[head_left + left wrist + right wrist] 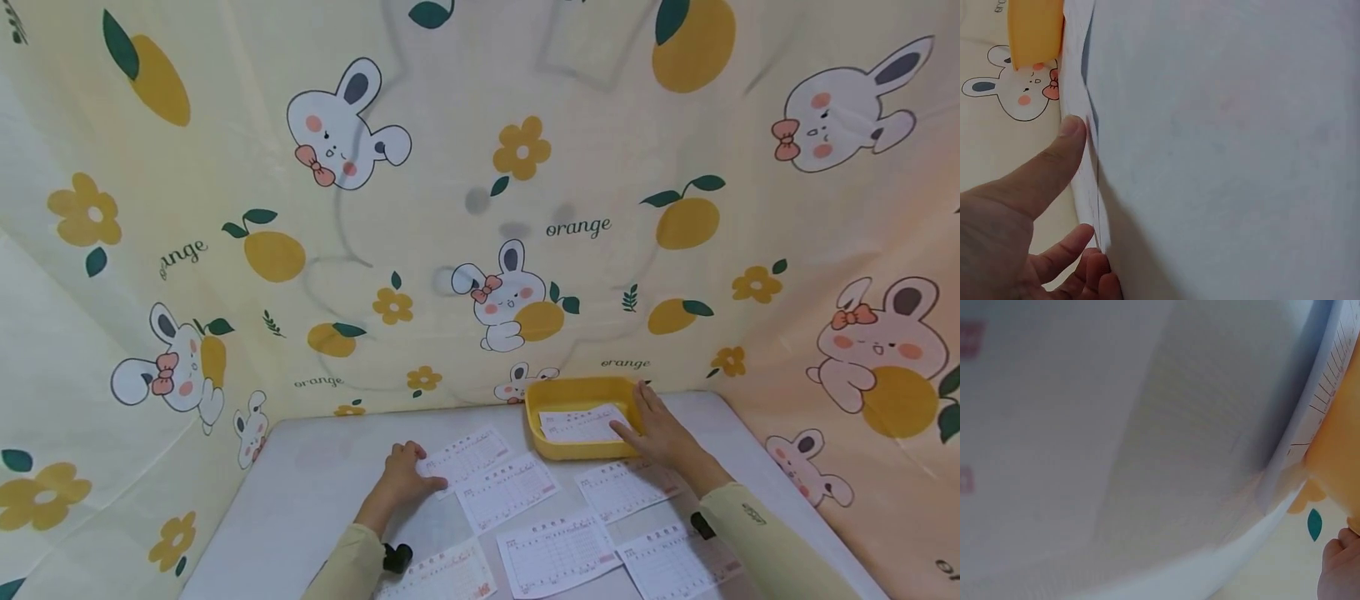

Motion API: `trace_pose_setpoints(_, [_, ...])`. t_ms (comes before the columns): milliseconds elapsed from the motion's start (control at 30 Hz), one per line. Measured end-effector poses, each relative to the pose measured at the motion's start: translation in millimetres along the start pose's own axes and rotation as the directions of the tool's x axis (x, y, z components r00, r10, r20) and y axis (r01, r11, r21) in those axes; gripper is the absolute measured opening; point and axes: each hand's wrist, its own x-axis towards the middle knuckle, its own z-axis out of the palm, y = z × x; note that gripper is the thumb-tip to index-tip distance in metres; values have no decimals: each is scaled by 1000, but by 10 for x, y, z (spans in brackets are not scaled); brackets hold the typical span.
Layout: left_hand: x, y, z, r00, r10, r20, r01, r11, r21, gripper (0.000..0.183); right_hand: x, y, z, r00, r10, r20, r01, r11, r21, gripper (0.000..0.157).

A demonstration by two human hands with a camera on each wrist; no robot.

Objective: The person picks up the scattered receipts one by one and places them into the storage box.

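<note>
Left hand [403,482]: thumb and fingers are apart, touching the printed sheet [468,454] left of the lower centre; it overlaps the neighbour sheet [513,492] — one pull could drag both.
Right hand [671,437]: at the right side of the yellow tray [585,451], right of centre; whether the fingers clamp its wall, I cannot tell. A hard push might slide it.
Right sleeve [765,533]: lower right, close above the corner sheet [663,567] — brushing could shift this.

Plain yellow bin [581,451], white grid-lined paper forms [558,554], pale green sleeves [772,542], cream cloth [450,108] with rabbit-and-orange print.
</note>
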Motion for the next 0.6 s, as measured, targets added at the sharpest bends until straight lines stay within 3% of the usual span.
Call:
trace_pose_setpoints(367, [-14, 46, 1, 1000, -28, -13, 28, 999, 17, 64, 16, 7, 2, 1000, 7, 6, -7, 1000, -5, 109])
trace_pose_setpoints(600, [-12, 38, 10, 999, -39, -21, 39, 999, 14, 72, -4, -12, -2, 1000, -1, 1, 1, 1000, -13, 107])
